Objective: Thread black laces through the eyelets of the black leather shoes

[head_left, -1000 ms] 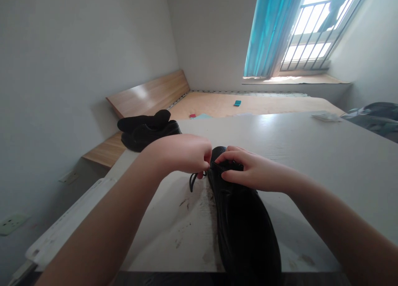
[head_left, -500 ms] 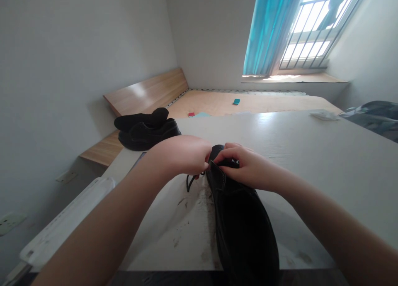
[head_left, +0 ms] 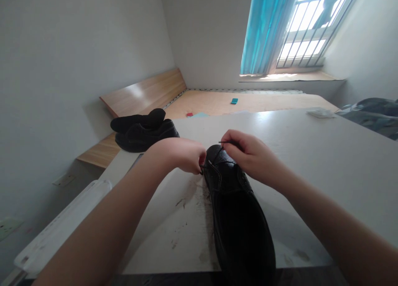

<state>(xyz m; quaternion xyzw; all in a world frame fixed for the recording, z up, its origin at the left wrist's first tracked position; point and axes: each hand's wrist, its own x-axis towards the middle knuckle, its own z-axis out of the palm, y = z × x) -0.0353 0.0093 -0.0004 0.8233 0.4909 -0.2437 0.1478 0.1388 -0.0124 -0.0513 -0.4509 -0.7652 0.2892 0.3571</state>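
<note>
A black leather shoe (head_left: 229, 180) rests on the white table, its toe pointing away from me and its dark opening towards me. Thin black shoelace (head_left: 221, 150) runs from the eyelets up to my right hand (head_left: 245, 153), which pinches it just above the right side of the toe. My left hand (head_left: 189, 156) is at the shoe's left edge, fingers closed around a piece of lace beside the eyelets; its fingertips are partly hidden by the back of the hand. A second black shoe (head_left: 144, 134) stands at the far left with a black insole (head_left: 137, 121) lying across its top.
The white table (head_left: 298, 153) has dark smudges left of the shoe. A white plastic tray (head_left: 65, 223) stands at its left edge. A small clear packet (head_left: 321, 113) lies far right, near a grey bag (head_left: 373, 113). Behind is a wooden bed (head_left: 214, 101) with a teal item (head_left: 234, 101).
My right hand has moved from the shoe's tongue and eyelet flap out to the right, drawing the lace with it. The tongue and eyelets now show. My left hand stays at the left side.
</note>
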